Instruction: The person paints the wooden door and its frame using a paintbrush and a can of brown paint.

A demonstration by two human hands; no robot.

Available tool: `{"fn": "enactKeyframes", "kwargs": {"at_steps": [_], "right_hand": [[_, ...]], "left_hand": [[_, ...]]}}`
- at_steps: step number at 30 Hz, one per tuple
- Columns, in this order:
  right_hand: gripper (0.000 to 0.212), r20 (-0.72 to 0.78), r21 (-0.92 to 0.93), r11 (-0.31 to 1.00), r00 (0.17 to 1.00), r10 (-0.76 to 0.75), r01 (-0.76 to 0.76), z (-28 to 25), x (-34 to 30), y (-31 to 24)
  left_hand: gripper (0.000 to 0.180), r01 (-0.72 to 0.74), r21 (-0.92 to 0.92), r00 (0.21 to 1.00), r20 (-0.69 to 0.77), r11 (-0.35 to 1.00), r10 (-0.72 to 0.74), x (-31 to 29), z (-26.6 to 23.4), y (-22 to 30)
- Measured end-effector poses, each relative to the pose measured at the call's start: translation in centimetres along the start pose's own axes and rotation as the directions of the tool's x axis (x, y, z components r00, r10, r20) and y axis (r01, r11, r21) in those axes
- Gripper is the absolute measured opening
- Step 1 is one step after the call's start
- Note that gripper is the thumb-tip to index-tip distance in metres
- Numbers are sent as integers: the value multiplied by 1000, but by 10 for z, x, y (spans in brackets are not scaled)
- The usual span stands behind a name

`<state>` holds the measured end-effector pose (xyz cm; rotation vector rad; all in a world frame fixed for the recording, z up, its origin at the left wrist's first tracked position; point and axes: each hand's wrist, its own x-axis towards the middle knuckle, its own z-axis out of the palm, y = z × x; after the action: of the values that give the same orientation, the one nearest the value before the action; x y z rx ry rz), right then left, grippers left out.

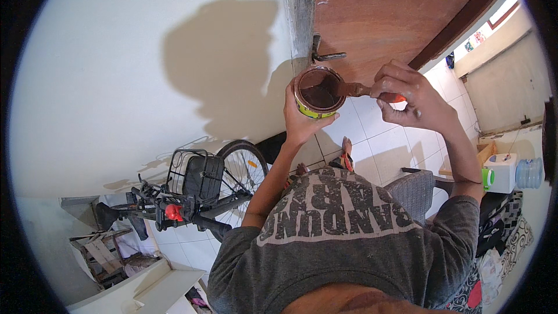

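Observation:
My left hand point(300, 122) is wrapped round an open paint can point(315, 112) with a yellow-green label and brown paint smeared over its rim and inner wall. In my right hand point(415, 96) a paintbrush point(361, 89) is pinched by its orange-red handle. Its brown-coated head lies at the can's right rim; how far the bristles reach inside I cannot tell. Just beyond the can stands a reddish-brown wooden door point(378, 17) with a dark lever handle point(330, 56).
A bicycle point(200, 192) with a black rear rack leans by the white wall point(116, 64) on the left. A grey woven chair point(410, 193) stands close on my right. Farther right are a white box point(501, 171) and a blue water jug point(529, 173). White tiles point(381, 148) cover the floor.

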<state>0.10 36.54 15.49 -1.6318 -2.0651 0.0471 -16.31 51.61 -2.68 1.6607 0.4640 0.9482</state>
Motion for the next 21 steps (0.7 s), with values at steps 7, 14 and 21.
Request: {"fn": "enactKeyframes", "kwargs": {"at_steps": [7, 14, 21], "right_hand": [[14, -61, 264, 910, 936, 346, -319, -11, 13, 7], [20, -210, 329, 885, 889, 407, -328, 2, 18, 43], [19, -463, 383, 902, 803, 375, -200, -6, 24, 42]], "left_hand": [[109, -13, -46, 1000, 3, 999, 13, 3, 1, -7], [109, -66, -134, 996, 42, 989, 73, 6, 5, -3], [106, -49, -76, 999, -3, 996, 49, 10, -9, -3]]}}
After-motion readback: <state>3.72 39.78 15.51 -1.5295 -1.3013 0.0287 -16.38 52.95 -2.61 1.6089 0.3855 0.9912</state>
